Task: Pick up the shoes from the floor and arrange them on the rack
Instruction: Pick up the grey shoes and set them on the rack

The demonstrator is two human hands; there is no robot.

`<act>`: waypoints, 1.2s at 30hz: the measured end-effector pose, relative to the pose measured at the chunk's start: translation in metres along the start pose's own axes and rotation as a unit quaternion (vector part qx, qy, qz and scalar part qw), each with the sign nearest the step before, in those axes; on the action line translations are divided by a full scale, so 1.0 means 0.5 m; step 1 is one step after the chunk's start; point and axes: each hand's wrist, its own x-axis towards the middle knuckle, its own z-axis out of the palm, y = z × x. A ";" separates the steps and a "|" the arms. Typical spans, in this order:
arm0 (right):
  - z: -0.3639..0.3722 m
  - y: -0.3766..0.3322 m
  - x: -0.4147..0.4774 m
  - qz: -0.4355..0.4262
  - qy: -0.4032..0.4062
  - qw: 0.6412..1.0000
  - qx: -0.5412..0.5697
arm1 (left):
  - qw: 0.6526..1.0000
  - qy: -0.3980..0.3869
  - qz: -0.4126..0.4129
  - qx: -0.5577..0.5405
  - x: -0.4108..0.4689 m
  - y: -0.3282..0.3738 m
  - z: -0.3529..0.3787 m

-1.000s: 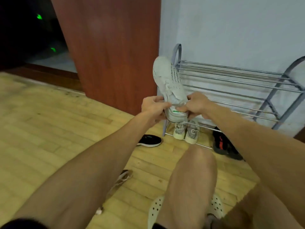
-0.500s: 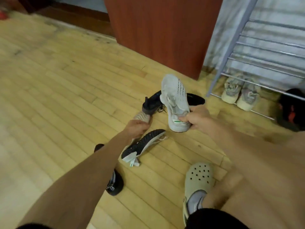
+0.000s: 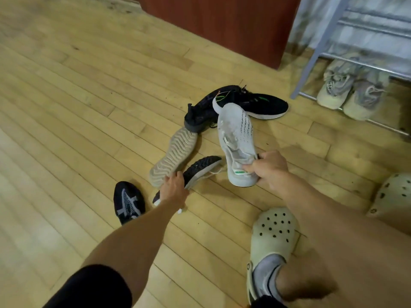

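My right hand (image 3: 269, 167) grips a white knit sneaker (image 3: 235, 138) by its heel, toe pointing away, low over the floor. My left hand (image 3: 174, 188) reaches down to the heel of a matching sneaker (image 3: 175, 150) lying sole up; its fingers are hidden behind the hand. Right beside that hand a black-soled shoe (image 3: 202, 167) lies on its side. A black shoe with a white pattern (image 3: 127, 202) sits to the left. Two black sneakers (image 3: 264, 105) lie crossed behind. The grey metal rack (image 3: 315, 50) stands at the upper right with a pale pair (image 3: 335, 85) on its bottom shelf.
A reddish-brown wooden panel (image 3: 222, 23) stands at the back, left of the rack. My feet wear cream perforated clogs (image 3: 275, 230) at the lower right, close to the shoes. Wooden plank floor (image 3: 66, 107) stretches to the left.
My left hand let go of the white sneaker and dropped to the shoes on the floor. My right hand lowered the sneaker from the rack's height. The view tilted down to the floor.
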 end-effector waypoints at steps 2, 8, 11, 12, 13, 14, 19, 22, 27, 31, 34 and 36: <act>-0.011 0.017 0.007 0.019 0.016 0.999 0.034 | 0.995 -0.012 -0.012 -0.100 0.013 0.003 -0.024; -0.035 0.046 0.005 0.067 0.046 0.990 0.111 | 0.897 -0.150 -0.068 -0.411 0.001 0.039 -0.045; -0.049 0.054 -0.008 0.078 0.053 0.987 0.133 | 0.858 -0.188 -0.115 -0.465 -0.017 0.058 -0.002; -0.053 0.057 -0.012 0.079 0.055 0.986 0.137 | 0.858 -0.188 -0.129 -0.460 -0.027 0.064 0.009; -0.057 0.061 -0.016 0.078 0.056 0.985 0.140 | 0.867 -0.173 -0.142 -0.445 -0.035 0.069 0.021; -0.061 0.066 -0.018 0.077 0.058 0.985 0.142 | 0.875 -0.154 -0.161 -0.429 -0.041 0.070 0.033; -0.069 0.089 -0.027 0.080 0.069 0.988 0.113 | 0.884 -0.174 -0.191 -0.390 -0.067 0.061 0.057; -0.066 0.101 -0.030 0.090 0.064 0.989 0.101 | 0.838 -0.238 -0.201 -0.448 -0.074 0.045 0.060; -0.051 0.102 -0.030 0.097 0.042 0.991 0.086 | 0.875 -0.251 -0.158 -0.383 -0.092 0.040 0.084; -0.042 0.097 -0.027 0.083 0.028 0.994 0.058 | 0.904 -0.158 -0.196 -0.345 -0.094 0.055 0.106; -0.040 0.096 -0.024 0.066 0.025 0.997 0.018 | 0.874 -0.157 -0.226 -0.400 -0.089 0.044 0.102; -0.038 0.096 -0.024 0.058 0.023 0.998 0.005 | 0.852 -0.173 -0.229 -0.438 -0.095 0.041 0.095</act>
